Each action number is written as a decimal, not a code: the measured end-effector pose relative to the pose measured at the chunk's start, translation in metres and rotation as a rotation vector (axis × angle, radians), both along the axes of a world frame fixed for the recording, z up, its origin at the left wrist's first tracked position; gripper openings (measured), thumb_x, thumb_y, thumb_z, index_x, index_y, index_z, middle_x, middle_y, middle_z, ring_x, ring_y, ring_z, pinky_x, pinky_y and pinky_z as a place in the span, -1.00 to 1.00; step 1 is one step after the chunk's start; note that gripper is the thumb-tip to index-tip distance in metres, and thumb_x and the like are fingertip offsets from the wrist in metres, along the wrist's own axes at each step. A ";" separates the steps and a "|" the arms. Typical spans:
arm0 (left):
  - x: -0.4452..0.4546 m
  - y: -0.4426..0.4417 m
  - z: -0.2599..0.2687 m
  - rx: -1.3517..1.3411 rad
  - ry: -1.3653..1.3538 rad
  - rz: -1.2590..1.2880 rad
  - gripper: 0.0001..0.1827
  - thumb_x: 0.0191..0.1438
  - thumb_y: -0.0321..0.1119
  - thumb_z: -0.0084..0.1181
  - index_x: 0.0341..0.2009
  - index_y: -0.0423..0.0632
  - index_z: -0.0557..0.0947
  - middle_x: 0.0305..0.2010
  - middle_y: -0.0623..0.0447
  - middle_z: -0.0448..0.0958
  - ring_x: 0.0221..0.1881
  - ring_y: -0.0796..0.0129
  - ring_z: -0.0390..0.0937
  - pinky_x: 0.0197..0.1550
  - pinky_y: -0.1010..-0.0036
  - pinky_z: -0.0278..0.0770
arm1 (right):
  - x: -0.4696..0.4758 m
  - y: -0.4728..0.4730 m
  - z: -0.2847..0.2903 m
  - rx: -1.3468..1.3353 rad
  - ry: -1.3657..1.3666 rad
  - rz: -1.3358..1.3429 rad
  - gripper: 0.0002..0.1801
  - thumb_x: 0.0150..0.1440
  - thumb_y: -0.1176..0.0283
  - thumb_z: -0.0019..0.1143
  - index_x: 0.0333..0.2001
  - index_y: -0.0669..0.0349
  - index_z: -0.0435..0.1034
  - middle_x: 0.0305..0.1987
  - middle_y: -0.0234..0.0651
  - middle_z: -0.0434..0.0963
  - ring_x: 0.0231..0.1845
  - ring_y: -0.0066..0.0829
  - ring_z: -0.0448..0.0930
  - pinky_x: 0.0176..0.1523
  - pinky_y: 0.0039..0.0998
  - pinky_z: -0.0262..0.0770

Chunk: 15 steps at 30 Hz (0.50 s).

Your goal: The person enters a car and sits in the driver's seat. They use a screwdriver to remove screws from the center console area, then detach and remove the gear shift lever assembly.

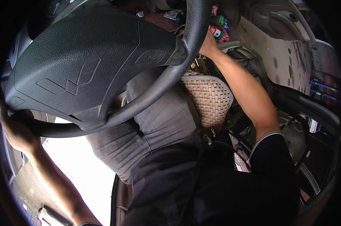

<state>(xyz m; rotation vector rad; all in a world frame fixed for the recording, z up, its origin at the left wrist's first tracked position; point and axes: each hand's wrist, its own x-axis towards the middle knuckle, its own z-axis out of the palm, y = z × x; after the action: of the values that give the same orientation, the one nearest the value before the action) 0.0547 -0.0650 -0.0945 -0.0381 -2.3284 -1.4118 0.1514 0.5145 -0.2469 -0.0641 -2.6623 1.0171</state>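
A black steering wheel (148,97) with a textured centre pad fills the upper left of the head view, above my lap in grey trousers. My left hand (19,131) is closed around the wheel's rim at the far left. On the other side, my right arm reaches forward beyond the rim. My right hand (209,45) is partly hidden behind the wheel, so its fingers and anything in them cannot be seen. It is near a plastic bottle with a red label (215,31) on the floor. A woven beaded seat cover (212,99) lies to the right of my thigh.
More bottles and wrappers (222,21) lie on the reddish floor mat ahead. An open door with a handle (286,21) stands at the upper right. Exposed metal parts (245,60) show beside the seat cover. Bright ground appears through the open left side.
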 end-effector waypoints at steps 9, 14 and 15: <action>0.003 -0.016 -0.005 0.036 0.036 -0.067 -0.40 0.43 -0.24 -0.28 0.43 -0.33 0.37 -0.46 -0.03 0.53 -0.52 0.36 0.50 -0.42 0.46 0.60 | 0.008 0.053 -0.010 -0.386 -0.130 -0.124 -0.44 0.38 0.12 0.13 -0.59 0.29 0.40 -0.73 -0.46 0.32 -0.61 -0.63 0.28 -0.44 -0.32 0.25; 0.008 -0.002 -0.003 0.017 0.094 -0.018 -0.37 0.40 -0.25 -0.24 0.45 -0.38 0.33 -0.42 -0.06 0.55 -0.48 0.35 0.53 -0.41 0.44 0.61 | 0.013 0.050 -0.012 -0.407 -0.111 -0.143 -0.47 0.40 0.16 0.11 -0.58 0.28 0.43 -0.73 -0.50 0.31 -0.63 -0.69 0.27 -0.46 -0.41 0.21; 0.006 0.000 -0.005 0.026 0.115 -0.035 -0.36 0.39 -0.26 -0.23 0.45 -0.38 0.33 -0.40 -0.07 0.55 -0.47 0.34 0.53 -0.41 0.44 0.61 | 0.012 0.050 -0.015 -0.370 -0.094 -0.122 -0.46 0.39 0.15 0.12 -0.58 0.27 0.43 -0.73 -0.52 0.29 -0.62 -0.70 0.27 -0.46 -0.41 0.19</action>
<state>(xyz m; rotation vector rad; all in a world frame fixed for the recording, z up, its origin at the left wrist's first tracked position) 0.0610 -0.0650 -0.0995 -0.1490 -2.2260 -1.4180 0.1631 0.5643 -0.2622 -0.3547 -2.4778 1.4821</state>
